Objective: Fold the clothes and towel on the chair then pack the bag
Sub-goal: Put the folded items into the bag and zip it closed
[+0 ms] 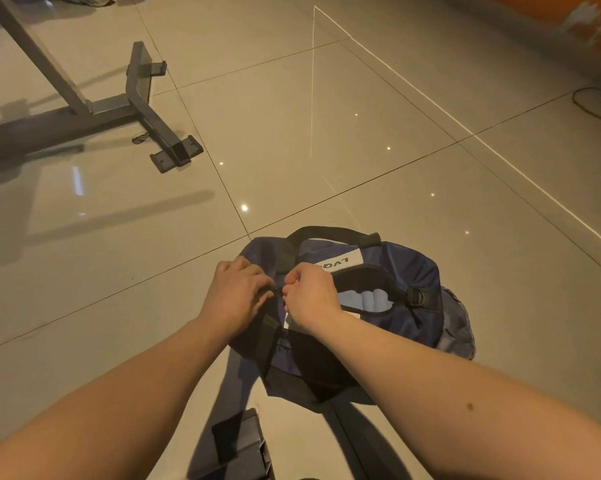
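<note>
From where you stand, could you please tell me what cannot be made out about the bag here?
- Zip pull: head view, hidden between the left hand and right hand gripping the bag.
- Bag contents: only a light blue towel shows; the fabric covers the rest.
- White label: its lettering is partly behind the right hand.
- Metal frame: cut off by the left edge.

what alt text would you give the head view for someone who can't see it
A left hand and a right hand pinch the zipper on top of a navy duffel bag lying on a glossy tiled floor. The bag is partly open, with light blue fabric showing inside; a grey metal frame stands at upper left.
</note>
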`<state>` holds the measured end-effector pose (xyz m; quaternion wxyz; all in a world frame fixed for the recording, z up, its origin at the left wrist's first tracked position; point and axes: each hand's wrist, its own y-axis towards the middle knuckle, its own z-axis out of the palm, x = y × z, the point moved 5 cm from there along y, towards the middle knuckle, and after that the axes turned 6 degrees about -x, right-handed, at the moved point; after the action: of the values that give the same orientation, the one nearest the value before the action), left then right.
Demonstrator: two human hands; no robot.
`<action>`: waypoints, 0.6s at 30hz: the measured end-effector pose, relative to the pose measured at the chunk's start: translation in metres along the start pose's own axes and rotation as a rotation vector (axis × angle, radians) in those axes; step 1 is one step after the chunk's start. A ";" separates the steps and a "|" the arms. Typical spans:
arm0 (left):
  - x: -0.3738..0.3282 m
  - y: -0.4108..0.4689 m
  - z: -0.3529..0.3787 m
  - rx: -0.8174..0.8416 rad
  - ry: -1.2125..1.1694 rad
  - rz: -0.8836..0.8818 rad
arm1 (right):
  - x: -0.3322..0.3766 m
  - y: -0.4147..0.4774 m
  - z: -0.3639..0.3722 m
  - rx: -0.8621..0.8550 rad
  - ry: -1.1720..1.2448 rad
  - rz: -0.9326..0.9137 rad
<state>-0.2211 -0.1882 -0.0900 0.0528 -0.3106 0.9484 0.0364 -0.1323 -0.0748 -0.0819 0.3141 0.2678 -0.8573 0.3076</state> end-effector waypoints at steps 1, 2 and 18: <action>0.001 0.002 -0.001 -0.004 0.017 -0.006 | 0.000 -0.002 -0.003 -0.008 -0.019 -0.004; 0.002 0.004 -0.003 -0.006 0.024 -0.025 | -0.001 -0.002 -0.007 -0.009 -0.028 -0.008; -0.026 0.014 -0.005 0.070 0.106 0.005 | -0.018 -0.006 -0.044 -0.064 -0.094 0.018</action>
<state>-0.2085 -0.1624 -0.0812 0.0131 -0.3078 0.9513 -0.0134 -0.0999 -0.0436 -0.0651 0.2793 0.2638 -0.8829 0.2699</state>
